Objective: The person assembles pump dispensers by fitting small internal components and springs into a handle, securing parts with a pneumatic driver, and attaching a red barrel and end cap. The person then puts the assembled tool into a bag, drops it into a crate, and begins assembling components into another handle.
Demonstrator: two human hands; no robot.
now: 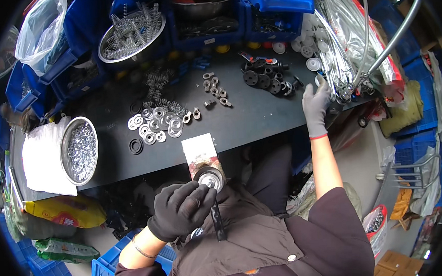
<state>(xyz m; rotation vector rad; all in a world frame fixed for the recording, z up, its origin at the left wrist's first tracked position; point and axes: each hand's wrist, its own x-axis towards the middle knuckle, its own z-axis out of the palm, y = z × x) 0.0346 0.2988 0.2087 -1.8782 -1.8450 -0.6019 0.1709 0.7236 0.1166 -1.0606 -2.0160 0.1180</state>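
My left hand point(182, 210), in a dark glove, is closed on a round metal part point(211, 179) with a dark rim, held in front of my apron. A black bar point(218, 222) hangs just below it; whether the two are joined I cannot tell. Behind the part, a stained white block point(199, 148) juts from the table's front edge. My right hand point(316, 105), in a grey glove, is raised at the table's right end, thumb and fingers apart. Its fingertips are beside a bundle of long thin metal rods point(334, 61); whether they touch is unclear.
On the dark table point(260, 119) lie metal washers point(154, 125), small springs point(162, 85), winged metal pieces point(215, 86) and black round parts point(268, 78). A bowl of nuts point(82, 152) stands left, a bowl of long springs point(131, 34) behind. Blue bins point(283, 3) line the back; a curved metal tube point(396, 36) rises right.
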